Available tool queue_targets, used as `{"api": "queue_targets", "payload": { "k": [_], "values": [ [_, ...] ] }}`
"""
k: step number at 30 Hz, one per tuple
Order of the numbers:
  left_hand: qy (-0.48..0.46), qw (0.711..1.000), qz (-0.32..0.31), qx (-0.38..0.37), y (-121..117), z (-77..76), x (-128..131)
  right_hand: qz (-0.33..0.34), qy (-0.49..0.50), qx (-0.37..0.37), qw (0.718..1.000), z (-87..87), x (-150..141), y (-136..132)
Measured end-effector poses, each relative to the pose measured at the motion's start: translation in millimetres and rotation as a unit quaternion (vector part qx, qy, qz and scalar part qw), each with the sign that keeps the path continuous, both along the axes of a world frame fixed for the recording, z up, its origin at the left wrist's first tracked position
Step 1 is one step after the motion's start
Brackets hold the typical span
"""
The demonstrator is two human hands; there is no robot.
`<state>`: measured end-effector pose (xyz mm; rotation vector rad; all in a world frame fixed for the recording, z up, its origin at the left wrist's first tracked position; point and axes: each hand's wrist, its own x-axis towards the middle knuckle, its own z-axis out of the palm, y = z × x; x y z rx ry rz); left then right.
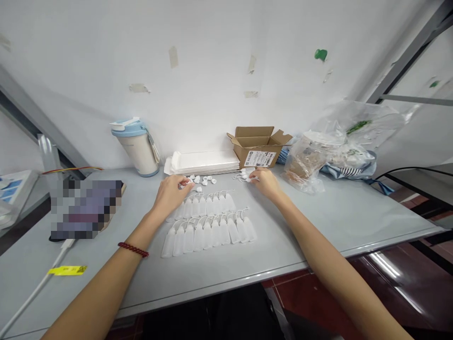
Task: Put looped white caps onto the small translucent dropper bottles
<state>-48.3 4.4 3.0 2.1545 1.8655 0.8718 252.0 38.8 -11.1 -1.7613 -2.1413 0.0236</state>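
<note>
Head view: small white caps (pixel 205 181) lie at upper centre, just right of my left hand's (pixel 170 194) fingertips; that hand is nearer. Its fingers are bent inward; gripping or merely touching, I can't tell. My right hand (pixel 266 183) reaches stringy white pieces (pixel 243 175) beside the box (pixel 256 146); grip unclear. Bottles (pixel 216 232) stretch lengthwise toward me, centre frame.

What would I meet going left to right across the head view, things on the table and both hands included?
Pixelated object → lidded cup with blue top → left hand → loose small white caps → right hand → clear plastic bag. Things overlapping these are left out.
</note>
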Motion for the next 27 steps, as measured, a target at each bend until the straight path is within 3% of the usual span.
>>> {"api": "queue_targets", "payload": {
  "k": [8, 14, 20, 27],
  "values": [
    [-0.059, 0.998, -0.002, 0.011, -6.7, 5.5, 6.3, 0.079, 0.048, 0.017, 0.996, 1.9, -12.7, -6.6],
    [-0.082, 0.996, -0.019, 0.006, -14.1, 7.2, 16.1, 0.191, 0.148, -0.116, 0.963, 13.2, -38.7, -33.5],
    [-0.084, 0.995, -0.060, -0.004, -20.9, 9.3, 24.3, 0.188, 0.140, -0.202, 0.951, 15.4, -49.4, -41.8],
    [-0.106, 0.989, -0.101, -0.014, -28.0, 12.0, 32.5, 0.133, 0.086, -0.192, 0.969, 8.3, -43.3, -30.9]
  ]
}}
